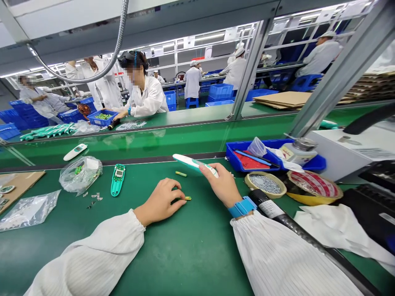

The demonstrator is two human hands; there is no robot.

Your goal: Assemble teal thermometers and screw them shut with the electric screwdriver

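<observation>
My right hand (225, 187) is closed around one end of a slim white-and-teal handheld device (188, 161), raised above the green table and tilted. My left hand (163, 199) rests low over the tabletop, its thumb and forefinger pinched at a small yellow-green battery (188, 198); part of the battery is hidden by the fingertips. Another yellow-green battery (181, 174) lies between the hands, just beyond them. Left of my left hand is an opened teal housing (117, 180) with its circuit board showing. Farther back lies a second white device (75, 152).
Small metal pieces (94, 197) lie beside a clear plastic bag (80, 174). At right are a blue tray (247, 159), a bowl of small metal parts (266, 183), a tape roll (314, 187) and a black rod (296, 230). A co-worker (148, 90) sits beyond the green divider (173, 139).
</observation>
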